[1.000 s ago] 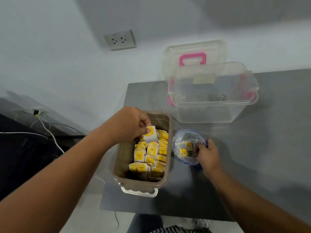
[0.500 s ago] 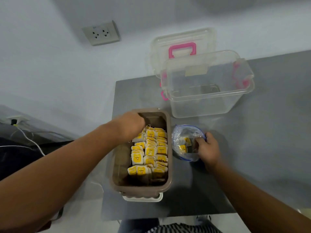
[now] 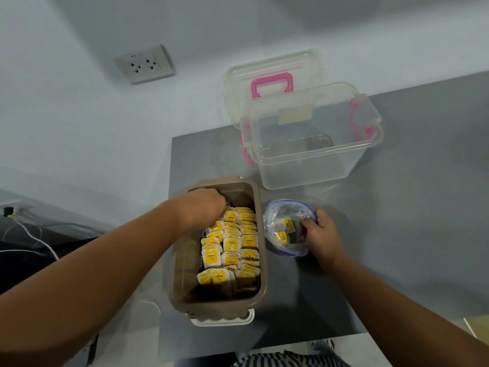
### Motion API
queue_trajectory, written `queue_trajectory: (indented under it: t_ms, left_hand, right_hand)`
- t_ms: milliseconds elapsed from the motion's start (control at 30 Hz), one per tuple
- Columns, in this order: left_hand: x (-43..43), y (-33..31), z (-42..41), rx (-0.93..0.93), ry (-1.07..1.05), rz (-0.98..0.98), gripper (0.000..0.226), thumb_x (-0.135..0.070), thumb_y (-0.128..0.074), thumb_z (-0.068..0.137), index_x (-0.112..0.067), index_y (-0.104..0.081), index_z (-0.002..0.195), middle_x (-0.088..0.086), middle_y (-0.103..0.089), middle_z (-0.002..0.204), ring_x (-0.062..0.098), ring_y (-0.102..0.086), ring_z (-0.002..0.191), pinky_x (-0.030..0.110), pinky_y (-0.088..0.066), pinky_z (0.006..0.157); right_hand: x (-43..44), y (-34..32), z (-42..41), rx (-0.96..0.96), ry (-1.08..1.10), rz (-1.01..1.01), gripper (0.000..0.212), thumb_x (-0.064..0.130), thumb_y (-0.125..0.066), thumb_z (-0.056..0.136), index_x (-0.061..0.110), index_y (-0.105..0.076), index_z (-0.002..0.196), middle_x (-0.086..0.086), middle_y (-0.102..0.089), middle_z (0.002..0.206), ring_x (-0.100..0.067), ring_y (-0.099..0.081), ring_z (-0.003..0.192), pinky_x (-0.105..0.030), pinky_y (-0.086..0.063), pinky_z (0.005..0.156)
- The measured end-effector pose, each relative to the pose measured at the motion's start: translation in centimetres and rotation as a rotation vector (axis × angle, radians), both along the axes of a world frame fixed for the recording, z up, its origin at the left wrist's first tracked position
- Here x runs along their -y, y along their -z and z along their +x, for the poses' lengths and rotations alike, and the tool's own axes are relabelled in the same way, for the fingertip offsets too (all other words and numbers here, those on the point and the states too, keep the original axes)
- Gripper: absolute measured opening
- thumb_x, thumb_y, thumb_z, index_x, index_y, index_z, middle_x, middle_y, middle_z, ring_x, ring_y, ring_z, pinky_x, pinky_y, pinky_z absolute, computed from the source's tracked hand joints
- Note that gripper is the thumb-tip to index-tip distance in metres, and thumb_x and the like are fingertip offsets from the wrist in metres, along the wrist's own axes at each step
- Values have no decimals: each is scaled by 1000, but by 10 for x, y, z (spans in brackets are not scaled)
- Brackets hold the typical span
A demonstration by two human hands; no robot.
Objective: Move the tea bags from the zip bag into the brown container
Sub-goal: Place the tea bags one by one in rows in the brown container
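The brown container (image 3: 219, 304) stands at the grey table's left edge, filled with rows of yellow-and-white tea bags (image 3: 232, 250). My left hand (image 3: 203, 210) reaches down into its far left corner, fingers curled over a tea bag (image 3: 214, 227) at the end of a row. Right of the container lies the clear zip bag (image 3: 285, 207) with a blue seal, its mouth open. Two tea bags (image 3: 284, 231) show inside it. My right hand (image 3: 321, 237) grips the bag's right rim.
A clear plastic box (image 3: 312, 160) with pink latches stands behind the zip bag, its lid with a pink handle (image 3: 272, 84) leaning on the wall. A white lid (image 3: 222, 319) sticks out under the brown container. A wall socket (image 3: 144, 63) and cables (image 3: 29, 234) are at the left.
My left hand, which held a tea bag above the container, has gone down into its far left corner with it. My right hand has kept its grip on the zip bag.
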State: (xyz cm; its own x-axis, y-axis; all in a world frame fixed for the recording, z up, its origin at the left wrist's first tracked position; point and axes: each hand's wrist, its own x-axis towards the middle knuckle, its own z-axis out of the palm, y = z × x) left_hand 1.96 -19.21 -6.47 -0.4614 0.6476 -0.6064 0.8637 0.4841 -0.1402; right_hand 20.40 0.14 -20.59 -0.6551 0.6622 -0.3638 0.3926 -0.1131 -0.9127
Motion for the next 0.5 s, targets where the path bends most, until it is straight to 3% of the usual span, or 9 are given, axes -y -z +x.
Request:
queue_trajectory:
  t_ms: [167, 300, 433, 500]
  left_hand:
    - [-1, -6, 10, -38, 13, -32, 7, -12, -61, 91, -13, -65, 85, 2, -62, 79, 17, -57, 71, 28, -47, 67]
    - [-3, -21, 14, -58, -17, -7, 9, -16, -66, 88, -13, -63, 80, 3, -64, 80, 19, -60, 74, 33, -53, 72]
    - [-6, -54, 22, -76, -131, 187, 14, -21, -64, 89, -12, -71, 97, 4, -68, 89, 20, -61, 80, 28, -44, 68]
    - [-13, -74, 35, -76, -199, 344, 16, -21, -63, 90, -18, -72, 103, 1, -71, 95, 19, -64, 87, 28, -47, 73]
  right_hand:
    - [-1, 0, -2, 10, -3, -53, 17, 14, -54, 99, 13, -56, 82, -11, -61, 76, -25, -57, 70, -40, -53, 69]
    - [-3, -1, 1, 2, -15, -64, 18, 13, -55, 99, 12, -55, 81, -11, -60, 73, -25, -57, 69, -43, -52, 69]
    - [0, -7, 7, 5, -50, 1, 17, 14, -58, 98, 9, -55, 82, -8, -61, 75, -21, -57, 69, -35, -50, 66]
    - [0, -10, 11, 5, -84, 40, 15, 17, -58, 98, 8, -56, 86, -10, -64, 81, -21, -58, 73, -35, -50, 67]
